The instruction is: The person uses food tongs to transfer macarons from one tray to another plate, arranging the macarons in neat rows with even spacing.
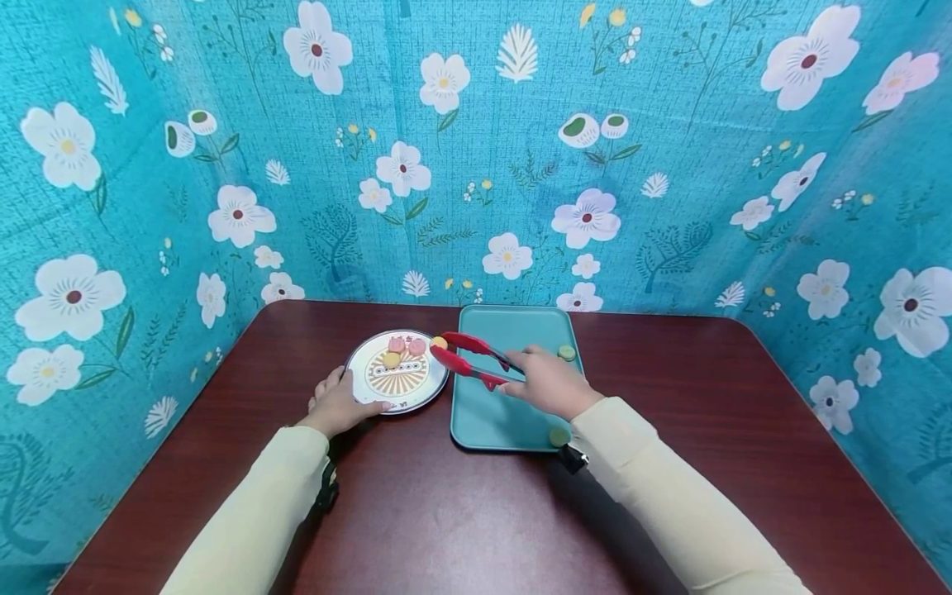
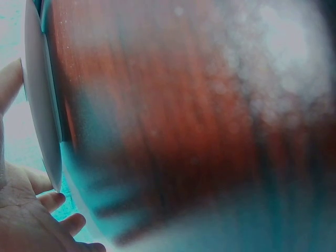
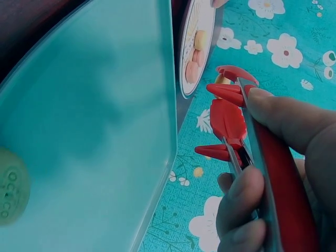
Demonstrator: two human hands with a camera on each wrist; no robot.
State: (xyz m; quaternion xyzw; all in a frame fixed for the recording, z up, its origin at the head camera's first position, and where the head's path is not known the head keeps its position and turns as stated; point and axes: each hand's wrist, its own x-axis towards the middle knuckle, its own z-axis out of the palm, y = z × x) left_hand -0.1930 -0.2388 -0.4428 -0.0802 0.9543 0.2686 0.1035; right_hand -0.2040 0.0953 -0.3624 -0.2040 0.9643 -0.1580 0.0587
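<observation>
My right hand (image 1: 554,382) grips red-tipped tongs (image 1: 476,351) by their handles. Between the tong tips is a round yellow cookie (image 1: 439,343), partly hidden by the red heads in the right wrist view. It hangs over the right rim of a white patterned plate (image 1: 357,376). Two pink cookies (image 1: 417,347) and a yellow cookie (image 1: 391,360) lie on that plate. My left hand (image 1: 338,405) holds the plate's left front rim, thumb at the front and fingers at the side. A teal tray (image 1: 491,421) bears a green cookie (image 1: 567,353) and another green cookie (image 1: 559,436).
The dark brown wooden table (image 1: 446,521) carries plate and tray side by side, the tray to the right. Blue flowered cloth (image 1: 476,165) hangs behind the table and along both sides.
</observation>
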